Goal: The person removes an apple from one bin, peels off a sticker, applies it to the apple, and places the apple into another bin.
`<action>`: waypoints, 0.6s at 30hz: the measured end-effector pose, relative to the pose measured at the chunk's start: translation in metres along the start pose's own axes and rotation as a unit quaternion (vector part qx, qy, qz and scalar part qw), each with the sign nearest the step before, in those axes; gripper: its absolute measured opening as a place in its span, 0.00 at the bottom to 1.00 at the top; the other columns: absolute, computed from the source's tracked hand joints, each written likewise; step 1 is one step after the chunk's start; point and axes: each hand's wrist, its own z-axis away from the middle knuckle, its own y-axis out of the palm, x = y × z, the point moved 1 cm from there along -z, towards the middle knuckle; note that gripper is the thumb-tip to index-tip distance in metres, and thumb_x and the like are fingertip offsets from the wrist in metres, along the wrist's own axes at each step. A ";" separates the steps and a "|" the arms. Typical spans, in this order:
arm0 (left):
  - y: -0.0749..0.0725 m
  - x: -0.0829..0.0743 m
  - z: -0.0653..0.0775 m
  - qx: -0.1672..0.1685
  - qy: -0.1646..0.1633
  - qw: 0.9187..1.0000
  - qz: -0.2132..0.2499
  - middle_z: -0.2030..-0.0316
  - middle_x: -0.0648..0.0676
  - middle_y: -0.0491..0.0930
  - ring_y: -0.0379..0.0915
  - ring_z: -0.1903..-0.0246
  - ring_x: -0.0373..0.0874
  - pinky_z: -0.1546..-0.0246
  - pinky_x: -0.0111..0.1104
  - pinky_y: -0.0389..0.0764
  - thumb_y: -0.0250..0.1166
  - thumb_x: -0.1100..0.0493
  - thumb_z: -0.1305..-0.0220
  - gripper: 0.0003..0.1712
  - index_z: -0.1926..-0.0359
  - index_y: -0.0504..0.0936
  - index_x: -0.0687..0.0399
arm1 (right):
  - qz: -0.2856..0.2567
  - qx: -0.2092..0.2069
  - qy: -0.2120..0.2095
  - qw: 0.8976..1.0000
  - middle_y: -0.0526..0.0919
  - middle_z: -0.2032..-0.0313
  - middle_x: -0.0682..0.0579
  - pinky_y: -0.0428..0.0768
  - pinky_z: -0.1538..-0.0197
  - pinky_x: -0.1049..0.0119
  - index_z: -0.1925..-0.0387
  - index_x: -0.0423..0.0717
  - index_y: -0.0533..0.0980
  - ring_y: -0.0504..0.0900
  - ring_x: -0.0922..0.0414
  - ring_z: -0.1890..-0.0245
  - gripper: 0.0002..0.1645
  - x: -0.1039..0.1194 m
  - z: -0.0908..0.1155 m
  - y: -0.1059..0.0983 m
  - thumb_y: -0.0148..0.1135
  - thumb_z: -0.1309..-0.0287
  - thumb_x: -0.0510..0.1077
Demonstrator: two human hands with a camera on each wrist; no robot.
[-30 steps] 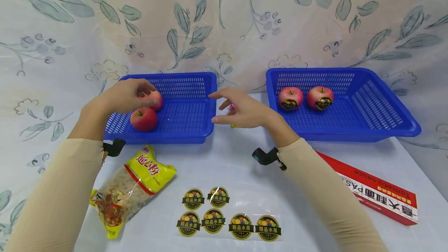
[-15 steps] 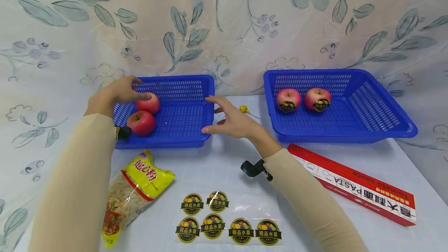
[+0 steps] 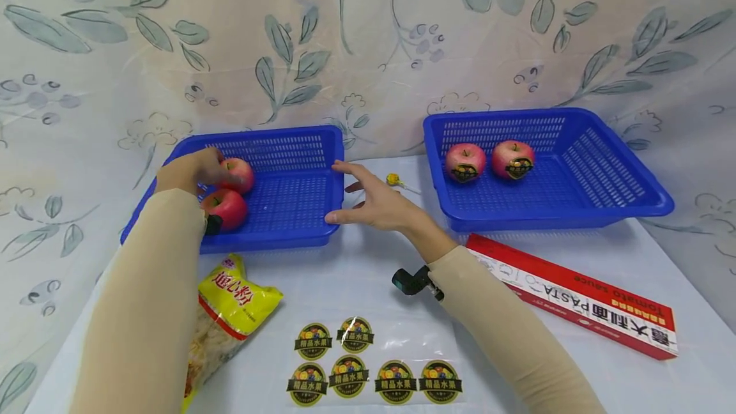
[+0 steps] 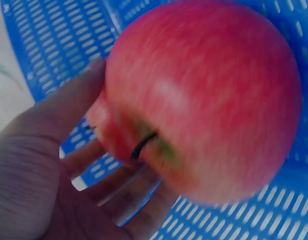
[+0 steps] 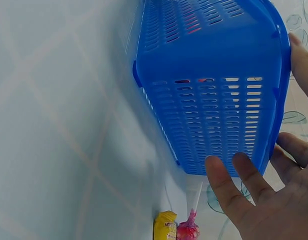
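Observation:
My left hand [image 3: 192, 171] reaches into the left blue basket [image 3: 287, 235], its fingers beside the back apple [image 3: 237, 174]; motion blurs the hand. The front apple [image 3: 227, 209] fills much of the left wrist view, with the thumb and spread fingers [image 4: 119, 195] around its stem side. The back apple shows partly behind it, and no firm grip shows. At the same basket's right end, my right hand [image 3: 379, 204] spreads thumb and fingers along the rim. In the right wrist view its fingertips touch or nearly touch the outer wall [image 5: 209, 120].
A second blue basket [image 3: 535, 217] at right holds two stickered apples [image 3: 466, 162]. In front lie a sheet of round stickers [image 3: 348, 372], a yellow-topped pasta bag [image 3: 238, 299] and a red pasta box [image 3: 575, 296]. Lollipops [image 3: 393, 179] lie between the baskets.
My left hand has dropped lower, from above the apples to beside the back one. My right hand has moved left onto the basket's rim. The head view has shifted slightly.

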 end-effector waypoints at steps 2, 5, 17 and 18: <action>0.003 0.003 0.002 -0.021 -0.010 1.000 -0.009 0.43 0.73 0.67 0.65 0.46 0.70 0.46 0.66 0.70 0.68 0.29 0.40 0.50 0.36 0.63 0.62 | 0.001 0.003 -0.004 1.000 0.54 0.21 0.61 0.82 0.43 0.57 0.20 0.58 0.54 0.70 0.50 0.33 0.56 0.001 -0.001 0.003 0.77 0.43 0.53; 0.002 0.006 0.007 -0.054 0.000 0.998 -0.032 0.45 0.71 0.71 0.67 0.48 0.68 0.50 0.65 0.71 0.68 0.28 0.41 0.47 0.42 0.65 0.62 | 0.000 0.009 -0.007 1.000 0.53 0.21 0.61 0.82 0.43 0.57 0.20 0.56 0.54 0.69 0.50 0.32 0.57 0.003 -0.002 0.006 0.76 0.43 0.54; -0.025 -0.025 0.039 -0.121 0.136 0.983 -0.041 0.40 0.71 0.71 0.68 0.43 0.69 0.47 0.63 0.75 0.69 0.30 0.42 0.55 0.28 0.60 0.61 | 0.000 -0.011 0.003 1.000 0.56 0.22 0.59 0.79 0.37 0.54 0.19 0.55 0.51 0.68 0.51 0.30 0.59 0.004 0.002 0.001 0.77 0.43 0.55; -0.024 -0.028 0.044 -0.124 0.144 0.981 -0.039 0.40 0.70 0.72 0.68 0.43 0.68 0.47 0.62 0.76 0.70 0.30 0.43 0.56 0.28 0.61 0.60 | 0.006 -0.008 -0.001 1.000 0.56 0.22 0.57 0.78 0.36 0.53 0.19 0.54 0.50 0.67 0.50 0.30 0.59 0.005 0.002 0.000 0.76 0.42 0.55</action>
